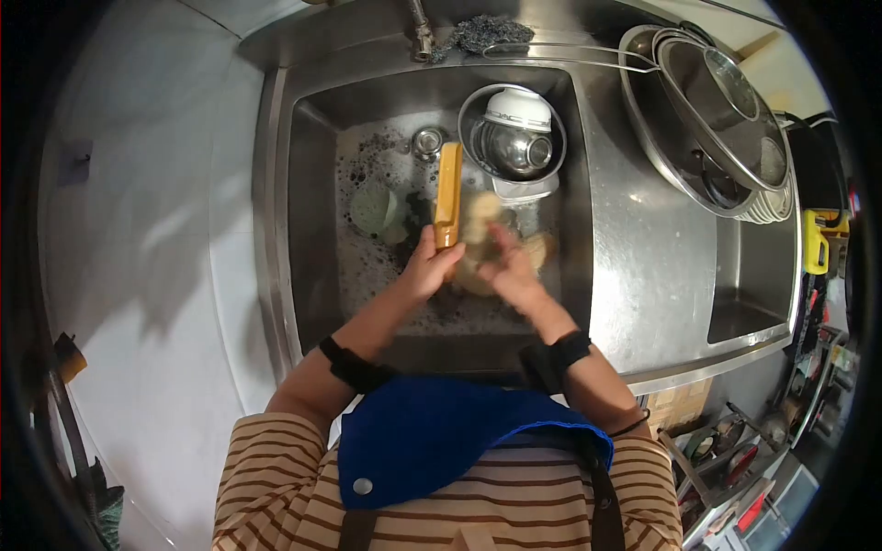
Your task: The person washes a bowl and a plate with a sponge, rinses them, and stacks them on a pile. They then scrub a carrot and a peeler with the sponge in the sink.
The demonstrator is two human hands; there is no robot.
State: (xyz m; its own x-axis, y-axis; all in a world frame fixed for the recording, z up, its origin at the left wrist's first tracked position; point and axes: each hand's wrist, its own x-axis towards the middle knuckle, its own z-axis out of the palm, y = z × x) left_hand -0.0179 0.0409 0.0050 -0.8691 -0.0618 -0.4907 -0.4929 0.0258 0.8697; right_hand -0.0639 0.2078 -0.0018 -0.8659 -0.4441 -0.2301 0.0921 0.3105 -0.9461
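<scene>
My left hand [430, 266] is closed around the lower end of a long, narrow, yellow-orange object [447, 188] with a recessed face, held upright over the sink. Close to its right side is my right hand [514, 271], smeared by motion, with thumb and fingers pointing toward the object. A blurred beige, lumpy thing [481, 209] shows just beyond the right fingertips; I cannot tell whether that hand grips it. More pale beige pieces [537, 250] lie in the water beside the right hand. Left of my hands, a pale greenish round piece [372, 211] sits in the suds.
The steel sink [312, 230] holds sudsy water, a small metal cup [428, 143] and a metal bowl [467, 138] with a white bowl [519, 108] in it. A faucet [422, 41] and steel scourer [491, 35] are behind. Stacked strainers and basins [643, 119] stand right.
</scene>
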